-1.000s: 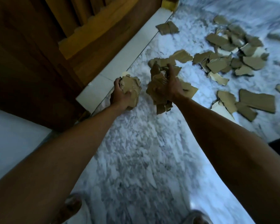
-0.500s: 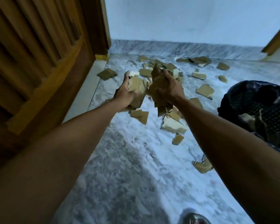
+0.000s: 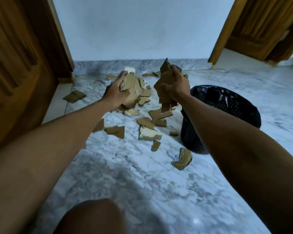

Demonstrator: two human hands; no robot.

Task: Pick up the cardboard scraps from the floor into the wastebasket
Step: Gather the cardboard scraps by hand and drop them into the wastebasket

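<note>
left hand: bare, no glove, ring or watch visible | right hand: bare, nothing worn on fingers or wrist | forearms: both bare along their whole visible length, no sleeve in view | knee: bare, rounded, at the bottom edge, partly in shadow

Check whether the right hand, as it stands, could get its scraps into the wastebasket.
Probably yes: the right hand, gripping a bundle of scraps, hangs just left of the wastebasket, whose open mouth looks unobstructed.
</note>
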